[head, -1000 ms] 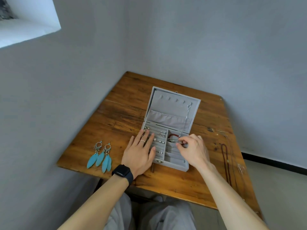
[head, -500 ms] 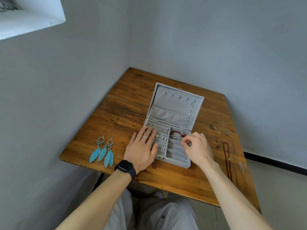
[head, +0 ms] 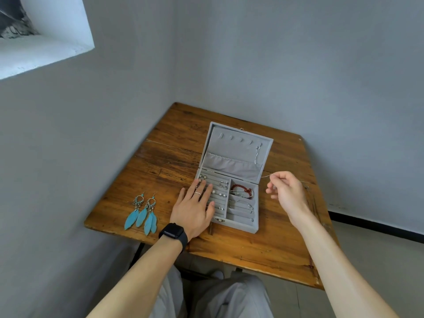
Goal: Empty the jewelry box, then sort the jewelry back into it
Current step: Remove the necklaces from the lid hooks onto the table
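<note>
An open grey jewelry box (head: 242, 227) lies on the wooden table (head: 252, 253), its lid (head: 234, 143) folded back. Small rings and studs (head: 222, 185) sit in the left ring rows. A red bead bracelet (head: 241, 188) and silver bracelets (head: 243, 204) lie in the right compartments. My left hand (head: 195, 208) rests flat on the box's left rows. My right hand (head: 285, 189) is raised just right of the box and pinches a thin silver chain (head: 257, 154) that still hangs from a hook inside the lid.
Two turquoise feather earrings (head: 144, 213) lie on the table left of the box. A dark cord necklace lies near the table's right edge, mostly behind my right arm. Grey walls close in behind and left of the table.
My right hand has risen out of the box's right compartment and moved right, drawing the silver chain with it. The left hand has stayed on the box.
</note>
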Available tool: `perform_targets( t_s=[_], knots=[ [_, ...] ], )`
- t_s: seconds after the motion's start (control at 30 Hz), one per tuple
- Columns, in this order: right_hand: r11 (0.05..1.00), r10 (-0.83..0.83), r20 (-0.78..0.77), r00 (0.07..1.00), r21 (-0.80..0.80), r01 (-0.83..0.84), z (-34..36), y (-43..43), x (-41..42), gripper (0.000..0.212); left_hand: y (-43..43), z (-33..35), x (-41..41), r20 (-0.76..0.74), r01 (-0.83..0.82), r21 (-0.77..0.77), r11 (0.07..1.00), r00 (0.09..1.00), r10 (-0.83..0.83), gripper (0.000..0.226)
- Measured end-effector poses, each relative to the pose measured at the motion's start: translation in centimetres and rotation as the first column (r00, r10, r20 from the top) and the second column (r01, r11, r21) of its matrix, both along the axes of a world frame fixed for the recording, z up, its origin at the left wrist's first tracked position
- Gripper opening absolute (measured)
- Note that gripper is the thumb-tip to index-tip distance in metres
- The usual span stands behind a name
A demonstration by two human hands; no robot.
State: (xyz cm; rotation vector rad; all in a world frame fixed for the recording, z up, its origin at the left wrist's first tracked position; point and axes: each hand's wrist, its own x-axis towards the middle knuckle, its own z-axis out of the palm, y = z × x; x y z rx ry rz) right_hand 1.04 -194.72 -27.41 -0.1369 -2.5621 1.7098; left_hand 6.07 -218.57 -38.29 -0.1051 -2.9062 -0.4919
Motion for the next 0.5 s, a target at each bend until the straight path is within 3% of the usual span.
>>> perform_targets(
  t_s=[0.27,0.5],
  knots=[
    [0.958,-0.116,-0.016,0.993,-0.266,0.108,5.6,-0.5,-2.2,0.011,-0.1,1.1,0.1,0.116,0.042,-0.045,0.998,0.993,-0.037,0.08],
    [0.874,-0.138,-0.032,0.99,-0.474,0.106,11.9,-2.3,-4.8,0.002,0.0,1.9,0.0,0.213,0.065,-0.073,0.995,0.976,-0.048,0.07]
  ],
)
